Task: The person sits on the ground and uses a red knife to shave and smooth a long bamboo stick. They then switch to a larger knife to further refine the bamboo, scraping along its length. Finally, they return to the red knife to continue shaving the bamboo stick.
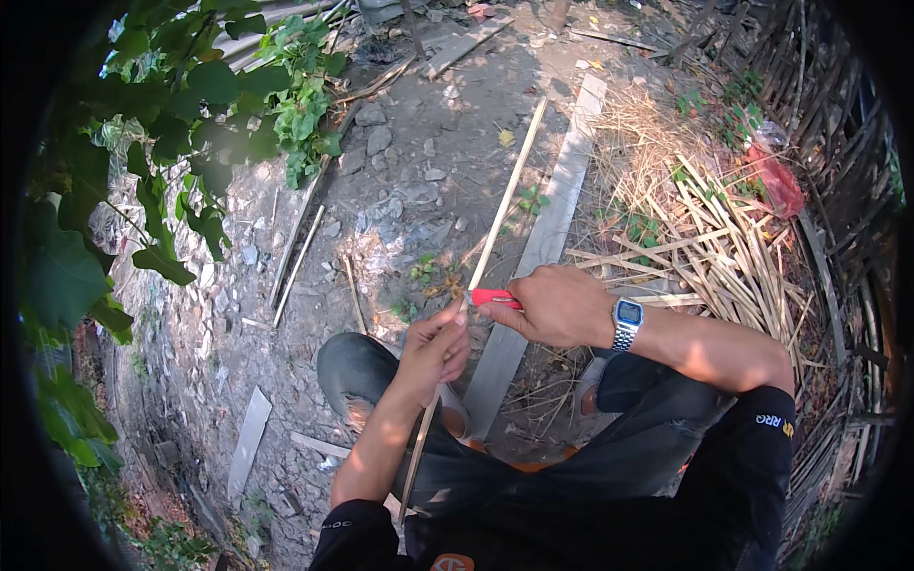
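Note:
A long, thin pale strip of split wood or bamboo (508, 195) runs from the ground ahead, through my left hand, and back past my left thigh. My left hand (437, 348) is closed around it, thumb pressed near the tool. Closed in my right hand (560, 305) is a red-handled tool (490, 297), probably a small knife. Its tip meets the strip just beyond my left thumb; the blade itself is too small to make out. My two hands are close together, above and between my bent knees. A metal watch (626, 322) sits on my right wrist.
A long grey plank (562, 205) lies under and ahead of my hands. Many similar strips (733, 257) are heaped at the right, near a red plastic bag (776, 181). Leafy plants (205, 95) hang at the left. Stones and wood scraps litter the dirt.

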Motion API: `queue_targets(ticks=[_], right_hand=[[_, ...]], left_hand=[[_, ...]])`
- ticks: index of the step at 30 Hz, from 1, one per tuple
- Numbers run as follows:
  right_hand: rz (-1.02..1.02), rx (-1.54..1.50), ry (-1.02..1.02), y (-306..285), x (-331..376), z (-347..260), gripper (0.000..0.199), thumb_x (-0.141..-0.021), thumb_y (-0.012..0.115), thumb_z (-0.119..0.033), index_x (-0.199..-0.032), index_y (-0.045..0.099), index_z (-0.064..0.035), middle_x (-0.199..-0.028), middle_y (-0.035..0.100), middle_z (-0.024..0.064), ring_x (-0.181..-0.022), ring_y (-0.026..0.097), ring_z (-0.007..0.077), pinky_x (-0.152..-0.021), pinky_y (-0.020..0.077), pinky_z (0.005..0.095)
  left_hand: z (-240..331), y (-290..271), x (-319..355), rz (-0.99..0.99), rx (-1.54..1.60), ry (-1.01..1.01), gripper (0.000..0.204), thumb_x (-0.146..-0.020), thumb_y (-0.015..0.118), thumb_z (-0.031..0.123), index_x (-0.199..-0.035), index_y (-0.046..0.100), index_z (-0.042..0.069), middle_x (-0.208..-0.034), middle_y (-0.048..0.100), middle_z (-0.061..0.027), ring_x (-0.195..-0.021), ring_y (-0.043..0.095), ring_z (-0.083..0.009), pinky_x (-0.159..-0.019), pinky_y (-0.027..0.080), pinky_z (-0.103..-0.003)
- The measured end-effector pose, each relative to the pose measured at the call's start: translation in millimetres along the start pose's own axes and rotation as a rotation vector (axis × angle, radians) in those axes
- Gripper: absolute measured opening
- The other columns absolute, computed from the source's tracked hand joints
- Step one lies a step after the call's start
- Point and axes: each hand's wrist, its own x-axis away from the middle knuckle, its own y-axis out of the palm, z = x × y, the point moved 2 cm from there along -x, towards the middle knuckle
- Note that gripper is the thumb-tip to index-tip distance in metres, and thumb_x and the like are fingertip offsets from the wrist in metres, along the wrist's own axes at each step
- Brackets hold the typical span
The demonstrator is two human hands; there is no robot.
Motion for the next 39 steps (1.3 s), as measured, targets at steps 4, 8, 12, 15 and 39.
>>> queue_targets(ticks=[4,8,12,15,39], right_hand=[[-0.032,0.055,0.029,5,-14,11,0.069,-0.098,0.045,-0.065,-0.079,0.071,-0.0032,-0.06,0.063,0.0211,-0.063,0.067,0.0413,-0.06,0.0528,0.0509],[0.106,0.16,0.119,-2,-30,36,0.069,-0.1,0.044,-0.063,-0.078,0.069,-0.0023,-0.06,0.062,0.0216,-0.061,0.066,0.0415,-0.059,0.0512,0.0517],[0.267,0.103,0.346,-40,-44,111,0.075,-0.101,0.04,-0.064,-0.074,0.066,0.0015,-0.064,0.061,0.0269,-0.067,0.064,0.0445,-0.064,0.0504,0.0522],[0.346,0.157,0.458,-49,-38,141,0.083,-0.101,0.034,-0.066,-0.074,0.065,0.0057,-0.068,0.062,0.0292,-0.075,0.065,0.0477,-0.071,0.0508,0.053],[0.13,-0.066,0.195,-55,-12,44,0.069,-0.101,0.047,-0.058,-0.072,0.066,0.0025,-0.06,0.058,0.0233,-0.06,0.062,0.0426,-0.061,0.0472,0.0507]], left_hand=[[3,-4,3,0.007,0.092,-0.06,0.034,-0.106,0.053,0.021,-0.139,0.057,0.012,-0.065,0.035,0.0053,-0.044,0.03,-0.0035,-0.038,0.023,-0.019],[9,-2,0,0.005,0.141,-0.108,0.036,-0.105,0.054,0.02,-0.14,0.056,0.012,-0.065,0.034,0.006,-0.044,0.03,-0.0032,-0.037,0.022,-0.019],[0,-6,16,-0.032,0.084,-0.176,0.038,-0.105,0.053,0.017,-0.142,0.055,0.012,-0.065,0.034,0.006,-0.045,0.029,-0.0031,-0.038,0.021,-0.019],[-3,-5,17,-0.104,0.049,-0.185,0.039,-0.106,0.054,0.017,-0.145,0.056,0.019,-0.066,0.033,0.0059,-0.046,0.031,-0.0039,-0.039,0.024,-0.022],[5,-11,19,-0.185,0.208,-0.184,0.044,-0.108,0.046,0.019,-0.152,0.044,0.01,-0.065,0.031,0.0052,-0.044,0.029,-0.0032,-0.039,0.022,-0.021]])
